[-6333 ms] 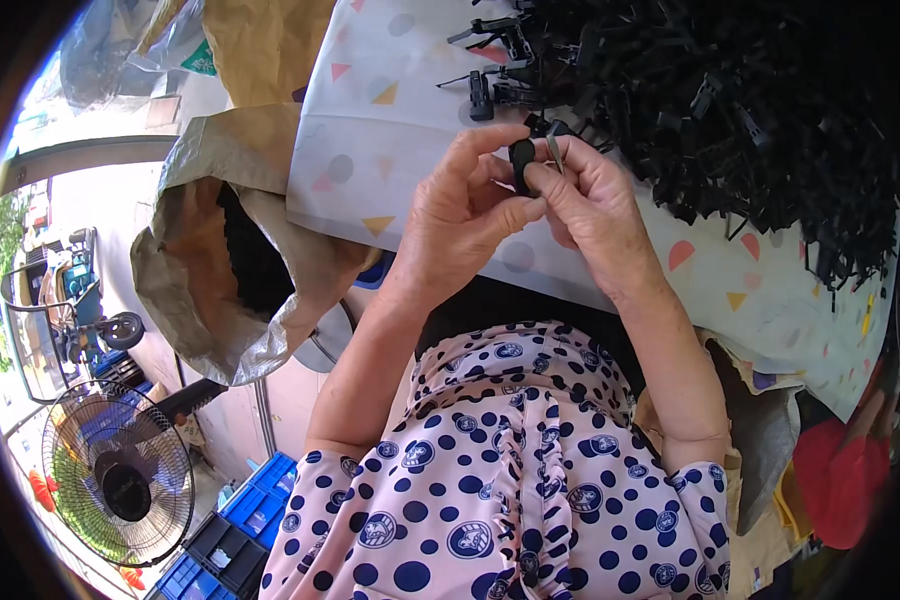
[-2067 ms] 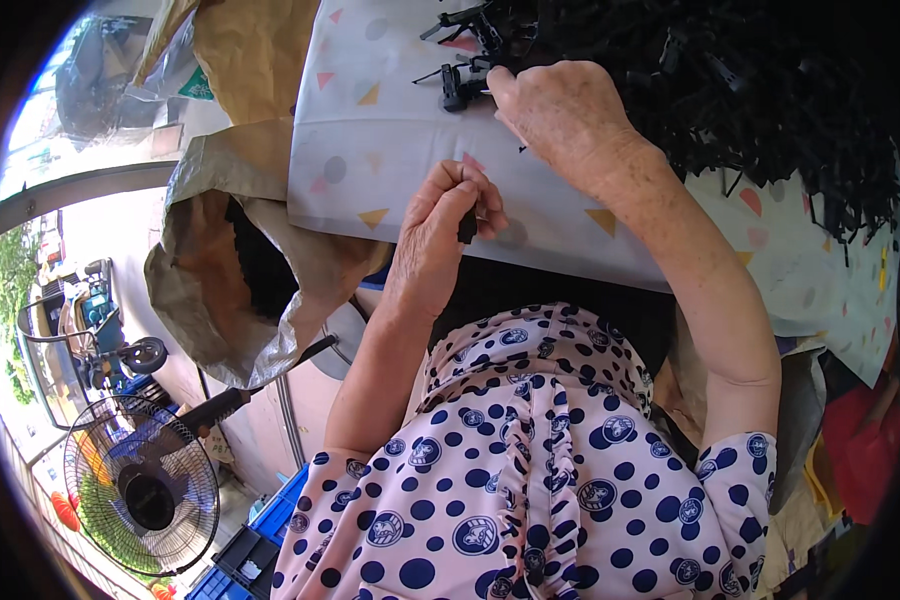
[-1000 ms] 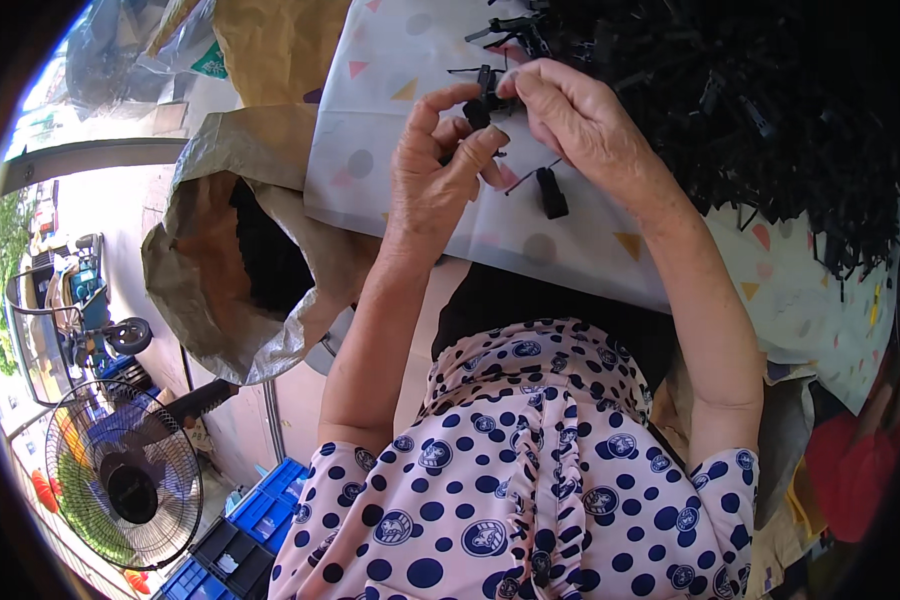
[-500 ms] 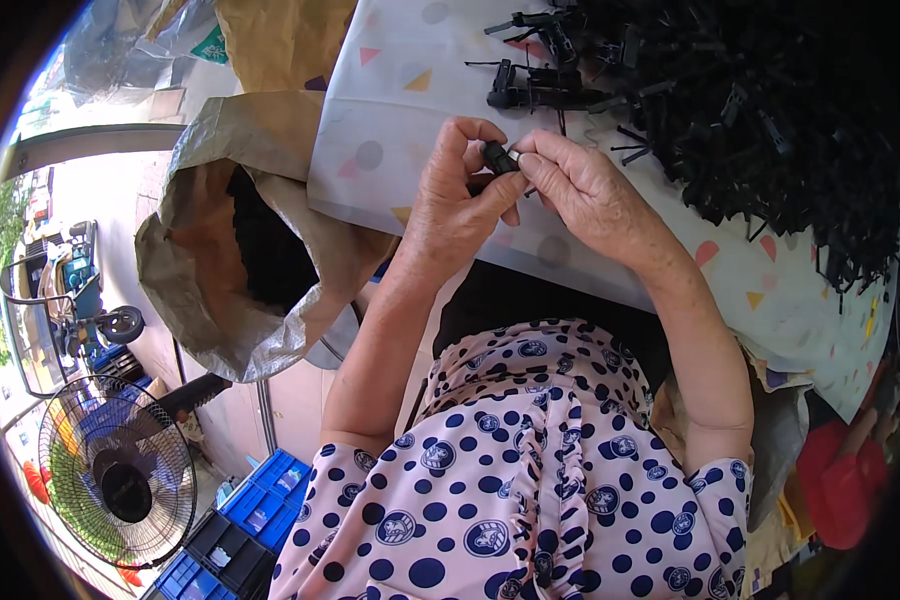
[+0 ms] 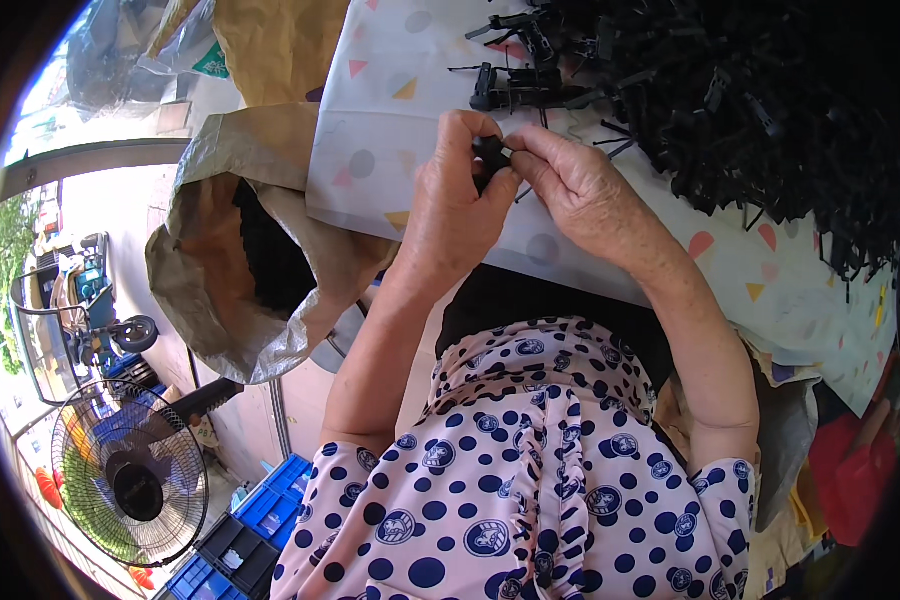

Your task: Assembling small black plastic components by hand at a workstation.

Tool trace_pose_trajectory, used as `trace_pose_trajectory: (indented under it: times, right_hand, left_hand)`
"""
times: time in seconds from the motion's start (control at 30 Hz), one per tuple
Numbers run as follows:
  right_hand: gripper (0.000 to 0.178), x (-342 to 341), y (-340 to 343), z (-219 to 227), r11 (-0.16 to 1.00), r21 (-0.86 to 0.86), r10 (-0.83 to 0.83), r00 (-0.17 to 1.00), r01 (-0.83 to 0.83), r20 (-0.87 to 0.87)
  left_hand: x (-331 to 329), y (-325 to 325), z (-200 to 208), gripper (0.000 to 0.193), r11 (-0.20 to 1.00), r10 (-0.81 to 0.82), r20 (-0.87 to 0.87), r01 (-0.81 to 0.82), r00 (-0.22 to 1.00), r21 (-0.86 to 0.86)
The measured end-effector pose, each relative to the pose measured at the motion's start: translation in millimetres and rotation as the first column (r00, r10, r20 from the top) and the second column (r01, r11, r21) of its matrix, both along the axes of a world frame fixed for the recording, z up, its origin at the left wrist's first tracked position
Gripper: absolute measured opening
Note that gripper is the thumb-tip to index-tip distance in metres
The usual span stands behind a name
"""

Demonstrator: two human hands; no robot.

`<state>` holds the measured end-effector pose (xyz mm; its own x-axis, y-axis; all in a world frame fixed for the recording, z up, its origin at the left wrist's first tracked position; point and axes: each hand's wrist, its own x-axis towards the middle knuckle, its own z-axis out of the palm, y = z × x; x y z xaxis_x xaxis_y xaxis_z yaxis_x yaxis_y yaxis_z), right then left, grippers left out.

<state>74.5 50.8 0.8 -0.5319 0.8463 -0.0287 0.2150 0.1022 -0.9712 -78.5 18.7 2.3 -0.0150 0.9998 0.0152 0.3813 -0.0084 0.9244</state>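
Note:
My left hand (image 5: 457, 195) is closed around a small black plastic part (image 5: 488, 153), with thumb and forefinger on either side of it. Close beside it, my right hand (image 5: 568, 178) pinches at the part's right end, where a small pale, shiny piece shows between the fingertips. Both hands are above the near edge of the table. The part's exact kind is too small and too covered to make out. To the right lies a big heap of black plastic parts (image 5: 730, 120) with thin stems. A few loose ones (image 5: 515, 88) lie at the heap's left edge.
A patterned white cloth (image 5: 370, 120) covers the table. On its left an open grey-brown sack (image 5: 185, 300) holds something dark. Farther left stand a fan (image 5: 135, 480) and blue and black crates (image 5: 270, 500). A red item (image 5: 850, 470) is at the lower right.
The black part has turned a little in my fingers, and my right fingertips have shifted slightly left on it. The whole view has shifted slightly.

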Motion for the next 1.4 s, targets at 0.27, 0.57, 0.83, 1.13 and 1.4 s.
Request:
trace_pose_trajectory:
  times: [0.27, 0.57, 0.83, 1.13, 1.4]
  right_hand:
    - [0.019, 6.4, -2.7, 6.8, 0.998, -0.028, -0.052, 0.982, 0.048, -0.182]
    - [0.020, 18.3, -2.9, 9.2, 0.962, -0.271, -0.090, 0.934, -0.008, -0.346]
    - [0.024, 12.7, 3.2, 4.8, 0.929, -0.370, -0.161, 0.877, -0.020, -0.453]
    - [0.025, 5.6, 4.3, -0.9, 0.969, -0.243, -0.067, 0.898, -0.045, -0.435]
    - [0.033, 9.1, -15.4, 16.4, 0.903, -0.418, -0.267, 0.894, 0.101, -0.359]
  left_hand:
    - [8.9, 3.6, 5.6, 0.026, 0.989, 0.036, -0.035, -0.030, 0.999, 0.143]
    - [-5.6, -2.9, 23.6, 0.030, 0.982, -0.024, 0.889, 0.178, 0.458, -0.065]
    - [-2.7, -10.9, 21.7, 0.040, 0.934, -0.058, 0.855, 0.330, 0.515, -0.135]
    - [2.0, -18.2, 17.5, 0.040, 0.968, -0.120, 0.611, 0.229, 0.783, -0.104]
    - [10.9, -17.2, 12.5, 0.036, 0.999, -0.038, 0.326, 0.031, 0.944, 0.027]
